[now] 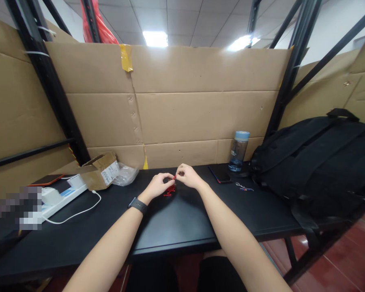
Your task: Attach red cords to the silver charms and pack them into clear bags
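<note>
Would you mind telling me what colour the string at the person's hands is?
The string is red, seen best in the head view.

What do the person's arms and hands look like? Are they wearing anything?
The left forearm and right forearm show no sleeves. The left one wears a dark wristwatch; the right one has nothing around its wrist. The left grip and right grip are ungloved hands.

We are in a makeshift work booth: cardboard (176, 117) walls in a black table (115, 231) between metal posts (48, 87). The panelled ceiling (184, 18), bright lights (155, 39) and tiled floor (349, 247) suggest a workshop or office; we see too little to say which.
</note>
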